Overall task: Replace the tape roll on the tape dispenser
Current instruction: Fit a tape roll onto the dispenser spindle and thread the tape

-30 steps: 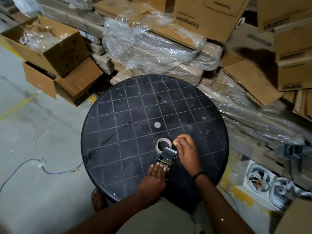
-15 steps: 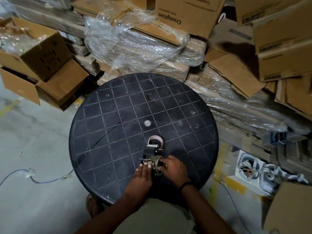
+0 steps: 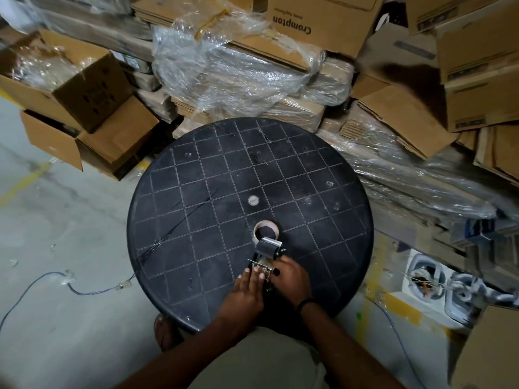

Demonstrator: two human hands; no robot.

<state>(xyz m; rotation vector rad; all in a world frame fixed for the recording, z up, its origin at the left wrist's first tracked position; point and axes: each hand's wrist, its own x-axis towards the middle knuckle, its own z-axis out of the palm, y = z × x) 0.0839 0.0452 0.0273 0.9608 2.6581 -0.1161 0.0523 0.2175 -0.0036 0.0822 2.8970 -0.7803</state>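
A metal tape dispenser (image 3: pixel 267 251) lies on the round black table (image 3: pixel 196 220), its black roller end pointing away from me. Just beyond it, a thin pale tape roll (image 3: pixel 265 230) lies flat on the tabletop, touching or nearly touching the dispenser's far end. My left hand (image 3: pixel 247 287) rests flat against the dispenser's near left side, fingers together. My right hand (image 3: pixel 290 279) wraps the dispenser's near right side and handle, which it hides. A dark band sits on my right wrist.
Cardboard boxes (image 3: pixel 320 21) and plastic-wrapped stacks (image 3: pixel 241 80) crowd the far and right sides of the table. An open box (image 3: pixel 84 108) stands at the left. A blue cable (image 3: pixel 84 290) trails over the concrete floor. My foot (image 3: pixel 164 331) shows under the table's near edge.
My right hand left the tape roll and came back onto the dispenser's handle side. The dispenser turned to point straight away from me, and the camera shifted.
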